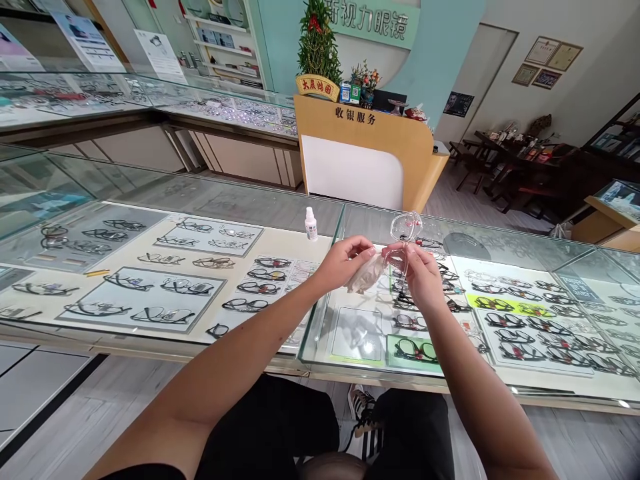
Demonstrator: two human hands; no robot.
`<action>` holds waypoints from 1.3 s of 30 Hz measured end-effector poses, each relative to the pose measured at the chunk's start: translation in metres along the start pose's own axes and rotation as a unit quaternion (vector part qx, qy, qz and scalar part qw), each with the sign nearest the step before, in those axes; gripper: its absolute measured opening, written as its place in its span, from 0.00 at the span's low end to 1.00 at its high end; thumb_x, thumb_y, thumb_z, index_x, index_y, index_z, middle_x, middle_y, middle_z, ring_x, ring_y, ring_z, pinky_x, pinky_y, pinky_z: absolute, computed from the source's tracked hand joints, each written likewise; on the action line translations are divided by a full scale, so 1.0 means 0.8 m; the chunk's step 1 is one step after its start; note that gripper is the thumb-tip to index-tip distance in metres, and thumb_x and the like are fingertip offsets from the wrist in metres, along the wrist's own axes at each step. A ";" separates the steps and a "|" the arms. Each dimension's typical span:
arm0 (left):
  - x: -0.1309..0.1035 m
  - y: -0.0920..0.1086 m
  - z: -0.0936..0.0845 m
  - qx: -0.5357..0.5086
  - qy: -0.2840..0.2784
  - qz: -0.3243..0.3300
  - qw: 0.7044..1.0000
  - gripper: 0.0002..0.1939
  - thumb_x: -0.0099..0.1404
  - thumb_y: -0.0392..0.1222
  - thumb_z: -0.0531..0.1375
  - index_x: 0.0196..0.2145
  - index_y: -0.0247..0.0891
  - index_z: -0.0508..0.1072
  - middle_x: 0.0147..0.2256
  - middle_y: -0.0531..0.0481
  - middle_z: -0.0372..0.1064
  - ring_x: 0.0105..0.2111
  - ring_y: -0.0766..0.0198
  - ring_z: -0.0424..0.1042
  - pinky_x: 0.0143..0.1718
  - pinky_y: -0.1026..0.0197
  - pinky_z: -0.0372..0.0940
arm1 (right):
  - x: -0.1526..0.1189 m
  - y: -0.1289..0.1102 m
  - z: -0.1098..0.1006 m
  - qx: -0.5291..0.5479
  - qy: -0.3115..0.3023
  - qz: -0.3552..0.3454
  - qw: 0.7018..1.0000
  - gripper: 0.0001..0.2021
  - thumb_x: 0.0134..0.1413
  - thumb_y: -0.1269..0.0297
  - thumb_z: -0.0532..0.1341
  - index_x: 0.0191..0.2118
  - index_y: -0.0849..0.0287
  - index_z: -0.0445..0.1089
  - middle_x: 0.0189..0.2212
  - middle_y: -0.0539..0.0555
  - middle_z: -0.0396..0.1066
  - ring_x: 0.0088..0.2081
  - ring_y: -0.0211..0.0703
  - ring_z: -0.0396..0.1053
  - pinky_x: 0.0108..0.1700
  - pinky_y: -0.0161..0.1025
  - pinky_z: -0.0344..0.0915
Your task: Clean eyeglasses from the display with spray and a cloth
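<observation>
Above the glass counter (pixel 324 327), my right hand (pixel 425 273) grips a pair of clear-framed eyeglasses (pixel 406 228) between thumb and fingers. The eyeglasses are held on edge, one lens above the other. My left hand (pixel 344 261) is closed on a pale, crumpled cloth (pixel 366 275), which hangs beside the lower lens. Whether the cloth touches that lens I cannot tell. To the left of my hands, a small white bottle (pixel 311 227) stands upright on the counter.
Inside the case lie many eyeglasses (pixel 517 337) on trays. A yellow cashier desk (pixel 425 160) with a potted plant (pixel 319 47) stands beyond the counter. More display cases (pixel 240 113) run along the back left. A dark wooden table (pixel 520 150) is at the far right.
</observation>
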State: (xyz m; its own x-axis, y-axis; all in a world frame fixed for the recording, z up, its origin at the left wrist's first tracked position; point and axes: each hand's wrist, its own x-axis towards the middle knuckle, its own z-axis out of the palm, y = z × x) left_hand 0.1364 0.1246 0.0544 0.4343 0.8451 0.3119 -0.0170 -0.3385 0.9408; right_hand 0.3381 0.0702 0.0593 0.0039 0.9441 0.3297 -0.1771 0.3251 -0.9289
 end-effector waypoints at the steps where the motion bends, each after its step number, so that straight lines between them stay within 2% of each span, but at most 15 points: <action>1: 0.001 0.000 0.000 -0.010 0.003 -0.002 1.000 0.16 0.70 0.55 0.64 0.39 0.38 0.76 0.37 0.51 0.73 0.36 0.63 0.71 0.40 0.60 0.65 | 0.000 -0.001 0.000 0.000 0.003 -0.002 1.000 0.16 0.69 0.47 0.63 0.44 0.51 0.83 0.44 0.56 0.82 0.49 0.51 0.78 0.58 0.52 0.74; 11: 0.003 0.001 0.003 -0.030 0.017 -0.005 0.999 0.16 0.69 0.55 0.64 0.37 0.38 0.73 0.35 0.52 0.70 0.36 0.63 0.68 0.40 0.60 0.63 | 0.001 0.001 -0.002 -0.002 0.020 -0.001 1.000 0.16 0.68 0.46 0.63 0.43 0.51 0.83 0.44 0.56 0.81 0.49 0.51 0.78 0.56 0.53 0.75; 16: 0.004 -0.001 -0.002 -0.049 0.046 -0.049 0.997 0.17 0.69 0.58 0.62 0.38 0.41 0.70 0.28 0.56 0.62 0.28 0.66 0.61 0.30 0.62 0.58 | 0.003 0.001 -0.005 -0.028 0.037 -0.017 0.999 0.17 0.69 0.46 0.62 0.43 0.51 0.83 0.43 0.55 0.82 0.48 0.50 0.78 0.58 0.51 0.73; 19: 0.003 0.001 -0.005 -0.049 0.035 -0.065 0.996 0.17 0.70 0.59 0.62 0.39 0.42 0.69 0.25 0.58 0.58 0.25 0.67 0.57 0.28 0.63 0.54 | 0.002 -0.003 -0.002 -0.030 0.034 -0.030 0.998 0.17 0.69 0.46 0.62 0.43 0.51 0.83 0.43 0.55 0.82 0.49 0.51 0.77 0.61 0.51 0.70; 22: 0.001 0.005 -0.003 -0.032 -0.004 -0.056 0.998 0.18 0.71 0.59 0.61 0.38 0.41 0.70 0.26 0.57 0.60 0.26 0.67 0.58 0.28 0.63 0.55 | 0.001 -0.010 0.004 -0.003 0.002 -0.027 1.000 0.17 0.68 0.45 0.62 0.41 0.50 0.83 0.44 0.55 0.82 0.53 0.54 0.77 0.64 0.53 0.68; 25: 0.000 0.007 0.000 -0.024 -0.029 -0.043 0.998 0.19 0.71 0.60 0.61 0.38 0.40 0.71 0.31 0.54 0.66 0.30 0.66 0.63 0.32 0.62 0.59 | 0.000 -0.014 0.007 -0.012 -0.013 -0.004 1.000 0.19 0.66 0.41 0.63 0.41 0.50 0.82 0.43 0.56 0.82 0.54 0.57 0.78 0.64 0.55 0.69; 29: 0.001 0.007 -0.001 -0.029 0.009 -0.031 0.999 0.20 0.70 0.62 0.62 0.39 0.40 0.72 0.33 0.53 0.67 0.32 0.65 0.65 0.34 0.62 0.61 | -0.001 -0.014 0.006 -0.025 -0.023 0.018 0.999 0.21 0.66 0.40 0.62 0.42 0.52 0.82 0.43 0.56 0.82 0.49 0.56 0.79 0.59 0.56 0.72; 32: 0.002 0.008 -0.004 -0.034 0.036 -0.026 0.998 0.20 0.69 0.62 0.64 0.39 0.40 0.72 0.31 0.54 0.65 0.30 0.66 0.63 0.33 0.62 0.60 | -0.001 -0.013 0.005 -0.020 -0.030 0.003 0.999 0.21 0.67 0.41 0.62 0.42 0.52 0.82 0.43 0.56 0.82 0.45 0.55 0.80 0.58 0.56 0.72; 35: 0.001 0.011 -0.004 -0.056 0.021 -0.045 0.997 0.20 0.69 0.61 0.64 0.39 0.40 0.72 0.30 0.55 0.65 0.29 0.67 0.61 0.32 0.62 0.59 | -0.002 -0.014 0.006 -0.011 -0.018 -0.021 1.000 0.19 0.68 0.43 0.62 0.42 0.51 0.83 0.43 0.56 0.82 0.50 0.56 0.78 0.62 0.56 0.70; 39: 0.000 0.013 -0.002 -0.049 0.016 -0.047 0.998 0.19 0.69 0.60 0.64 0.39 0.40 0.73 0.31 0.54 0.67 0.30 0.66 0.64 0.35 0.61 0.61 | -0.003 -0.017 0.009 -0.008 -0.019 -0.011 1.000 0.20 0.67 0.42 0.62 0.42 0.51 0.83 0.42 0.56 0.82 0.53 0.57 0.78 0.64 0.56 0.68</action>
State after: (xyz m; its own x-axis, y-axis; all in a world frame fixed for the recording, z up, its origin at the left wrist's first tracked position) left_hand 0.1350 0.1218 0.0643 0.4097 0.8841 0.2246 -0.0668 -0.2165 0.9740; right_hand 0.3333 0.0631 0.0725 -0.0294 0.9342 0.3554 -0.1608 0.3465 -0.9242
